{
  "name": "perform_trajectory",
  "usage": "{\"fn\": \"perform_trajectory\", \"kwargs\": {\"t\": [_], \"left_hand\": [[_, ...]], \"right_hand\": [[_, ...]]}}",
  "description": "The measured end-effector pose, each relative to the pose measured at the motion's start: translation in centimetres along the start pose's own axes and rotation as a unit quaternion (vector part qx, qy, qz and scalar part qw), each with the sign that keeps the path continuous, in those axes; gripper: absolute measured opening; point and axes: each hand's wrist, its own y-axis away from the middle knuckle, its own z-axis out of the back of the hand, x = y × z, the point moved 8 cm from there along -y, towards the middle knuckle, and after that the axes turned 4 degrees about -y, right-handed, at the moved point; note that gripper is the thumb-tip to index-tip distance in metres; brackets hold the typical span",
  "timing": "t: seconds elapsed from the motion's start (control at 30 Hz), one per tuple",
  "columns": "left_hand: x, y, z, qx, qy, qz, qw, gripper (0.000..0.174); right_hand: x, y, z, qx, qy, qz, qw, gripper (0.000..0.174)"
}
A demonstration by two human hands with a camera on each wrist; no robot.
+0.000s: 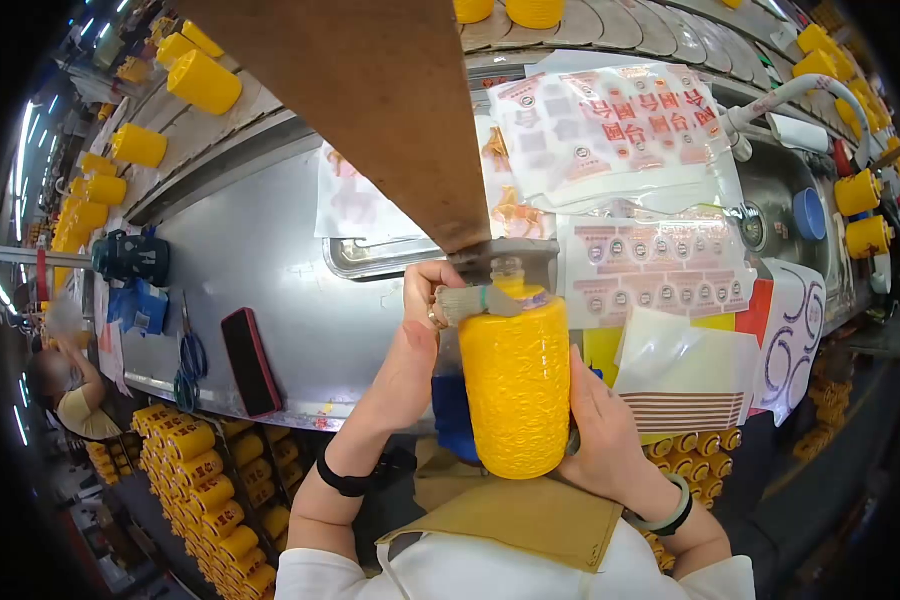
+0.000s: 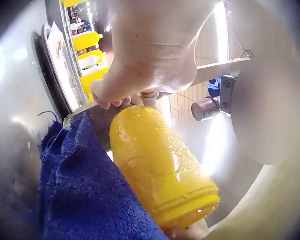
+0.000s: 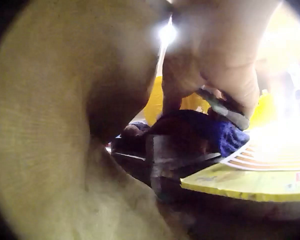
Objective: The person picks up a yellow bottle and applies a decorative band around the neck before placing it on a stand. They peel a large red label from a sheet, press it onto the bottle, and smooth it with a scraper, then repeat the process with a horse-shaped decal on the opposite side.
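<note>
A yellow bottle with an embossed pattern [image 1: 515, 390] stands tilted in front of the person's apron, its clear neck pointing away. My left hand [image 1: 422, 320] pinches a grey brush [image 1: 460, 305], which lies across the bottle's shoulder. Along the bottle's right side and near its base, my right hand [image 1: 605, 430] grips it. The left wrist view shows the bottle [image 2: 160, 170] wet and shiny, right fingertips [image 2: 190, 232] at its base. Beside it hangs a blue cloth [image 2: 90, 185]. In the right wrist view a thin grey piece [image 3: 225, 111] shows under the right hand's fingers.
A brown beam [image 1: 370, 110] runs down over the metal table [image 1: 280, 240]. Printed sheets [image 1: 610, 130] lie behind the bottle. A phone [image 1: 251, 362] and scissors [image 1: 190, 355] lie left; a sink [image 1: 785, 190] is right. Several yellow bottles [image 1: 205, 82] ride a conveyor; another person [image 1: 85, 400] is far left.
</note>
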Motion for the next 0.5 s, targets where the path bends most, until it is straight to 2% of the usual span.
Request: {"fn": "perform_trajectory", "kwargs": {"t": [0.1,0.17,0.2,0.27,0.4,0.47,0.5], "left_hand": [[0.4,-0.1,-0.3,-0.003,-0.009,0.002,1.0,0.081],[0.6,-0.1,-0.5,0.0,0.025,0.008,1.0,0.08],[0.7,-0.1,-0.5,0.002,0.024,0.009,1.0,0.08],[0.7,-0.2,-0.3,-0.002,0.026,0.005,1.0,0.079],[0.0,-0.6,-0.5,0.0,0.022,0.013,1.0,0.08],[0.1,-0.7,-0.7,-0.01,-0.003,0.05,0.999,0.086],[0.3,-0.6,-0.8,-0.01,-0.002,0.053,0.999,0.086]], "right_hand": [[1.7,0.3,1.0,0.041,0.022,-0.017,0.999,0.11],[4.0,0.7,1.7,0.032,0.111,0.052,0.992,0.106],[3.7,0.7,1.3,0.031,0.11,0.05,0.992,0.106],[1.9,0.5,1.4,-0.044,0.037,0.001,0.998,0.089],[0.8,-0.5,0.6,0.0,0.013,-0.029,0.999,0.079],[3.4,0.1,1.3,0.008,0.109,0.058,0.992,0.083],[4.2,0.3,1.3,0.02,0.102,0.088,0.991,0.091]]}}
